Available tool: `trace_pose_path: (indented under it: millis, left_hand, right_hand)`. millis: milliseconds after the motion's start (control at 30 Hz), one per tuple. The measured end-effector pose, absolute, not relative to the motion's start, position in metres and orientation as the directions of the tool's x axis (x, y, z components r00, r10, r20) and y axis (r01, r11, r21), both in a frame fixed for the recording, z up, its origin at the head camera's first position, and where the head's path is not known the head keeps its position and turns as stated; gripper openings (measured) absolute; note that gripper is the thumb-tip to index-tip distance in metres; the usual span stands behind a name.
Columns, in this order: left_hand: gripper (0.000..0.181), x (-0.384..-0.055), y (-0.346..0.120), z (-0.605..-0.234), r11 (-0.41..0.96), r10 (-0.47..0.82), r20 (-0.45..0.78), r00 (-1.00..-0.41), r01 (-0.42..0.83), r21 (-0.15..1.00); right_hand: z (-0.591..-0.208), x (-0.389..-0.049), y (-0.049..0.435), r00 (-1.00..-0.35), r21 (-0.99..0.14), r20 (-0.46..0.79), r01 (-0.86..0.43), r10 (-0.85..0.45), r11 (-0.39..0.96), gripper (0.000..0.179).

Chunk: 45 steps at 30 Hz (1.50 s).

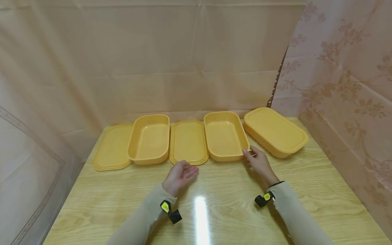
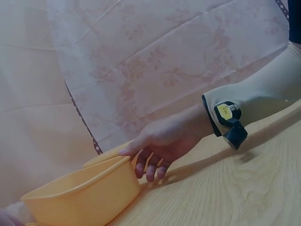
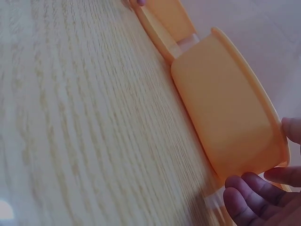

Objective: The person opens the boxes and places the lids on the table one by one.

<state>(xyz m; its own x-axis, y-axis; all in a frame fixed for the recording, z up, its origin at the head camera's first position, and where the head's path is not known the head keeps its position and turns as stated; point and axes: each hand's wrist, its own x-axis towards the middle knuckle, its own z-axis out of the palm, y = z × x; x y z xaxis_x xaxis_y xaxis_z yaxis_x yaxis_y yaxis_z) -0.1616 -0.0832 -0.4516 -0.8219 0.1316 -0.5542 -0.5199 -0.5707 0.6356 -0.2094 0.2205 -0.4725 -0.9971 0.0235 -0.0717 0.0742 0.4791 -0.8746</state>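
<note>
My right hand is at the front right corner of an open yellow plastic food container, its thumb over the rim and its fingers along the outer wall. The right wrist view shows the thumb and index finger pinching the rim of this container, the other fingers loosely bent below. My left hand is held palm up with fingers extended, just before the front edge of a flat yellow lid. That lid lies between the pinched container and a second open yellow container. Both open containers hold nothing.
Another flat yellow lid lies at the far left, beside the second container. At the right, a yellow container with its lid on stands at an angle. All stand along the back of the wooden table, before a hanging cloth.
</note>
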Motion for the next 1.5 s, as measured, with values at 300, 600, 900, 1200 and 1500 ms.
trace_pose_path:
  millis: [300,600,900,1200,1500]
  left_hand:
    - [0.052,-0.167,-0.078,-0.451,-0.599,0.16,-0.477,-0.864,-0.469,0.649]
    - [0.048,-0.187,-0.072,-0.455,-0.377,0.09,-0.39,-0.916,-0.394,0.838]
    - [0.045,-0.204,-0.065,-0.461,-0.055,-0.018,-0.237,-0.971,-0.235,0.97]
    - [0.045,-0.21,-0.058,-0.458,0.158,-0.099,-0.092,-0.991,-0.107,0.982]
    - [0.047,-0.208,-0.053,-0.45,0.294,-0.07,0.007,-0.998,-0.014,0.956]
  right_hand:
    - [-0.467,-0.209,0.223,-0.997,-0.871,-0.071,0.074,0.026,0.485,0.058]
    - [-0.463,-0.208,0.227,-0.999,-0.87,-0.045,0.038,-0.001,0.492,0.055]
    - [-0.463,-0.208,0.23,-0.999,-0.843,0.013,-0.029,-0.033,0.538,0.055]
    - [-0.457,-0.205,0.234,-0.997,-0.776,0.074,-0.08,-0.036,0.626,0.047]
    - [-0.45,-0.204,0.237,-0.993,-0.748,0.105,-0.112,-0.049,0.654,0.046]
